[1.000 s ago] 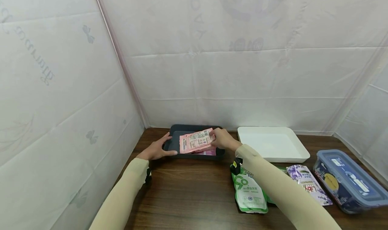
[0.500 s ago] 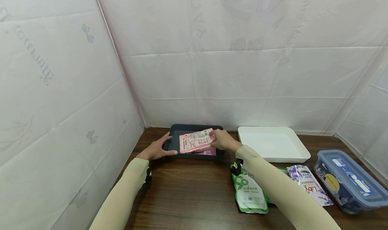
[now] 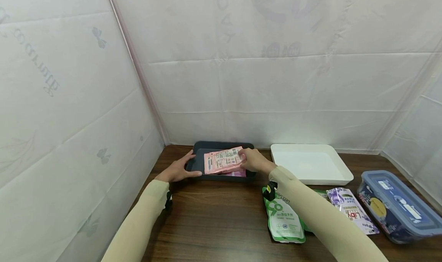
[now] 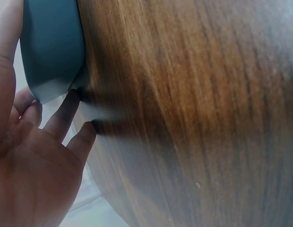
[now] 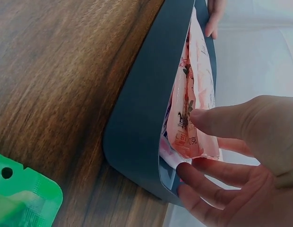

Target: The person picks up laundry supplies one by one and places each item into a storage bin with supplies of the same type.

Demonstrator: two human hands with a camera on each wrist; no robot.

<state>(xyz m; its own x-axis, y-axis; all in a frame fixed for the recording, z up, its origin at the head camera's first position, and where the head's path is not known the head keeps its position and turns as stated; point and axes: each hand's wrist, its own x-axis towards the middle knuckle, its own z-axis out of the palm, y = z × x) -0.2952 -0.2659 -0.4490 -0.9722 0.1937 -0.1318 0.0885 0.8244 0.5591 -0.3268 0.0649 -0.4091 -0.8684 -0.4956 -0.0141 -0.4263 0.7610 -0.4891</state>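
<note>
A dark grey tray (image 3: 221, 145) stands at the back left of the table. My left hand (image 3: 176, 172) holds its left end, the thumb along the front rim and the fingers at the side; in the left wrist view the left hand's fingertips (image 4: 87, 130) reach the tabletop. My right hand (image 3: 254, 160) grips the right end of pink printed packets (image 3: 222, 160), stacked flat in the tray. Close up, the right thumb (image 5: 217, 120) presses one face of the pink packets (image 5: 196, 99), with fingers behind. A purple packet (image 3: 238, 173) lies beneath them in the tray, mostly covered.
A white tray (image 3: 307, 162) stands at the back right. Below the right forearm lies a green and white pouch (image 3: 284, 219), another green one partly hidden behind it. Further right are a purple and white pouch (image 3: 352, 210) and a blue lidded box (image 3: 397, 204).
</note>
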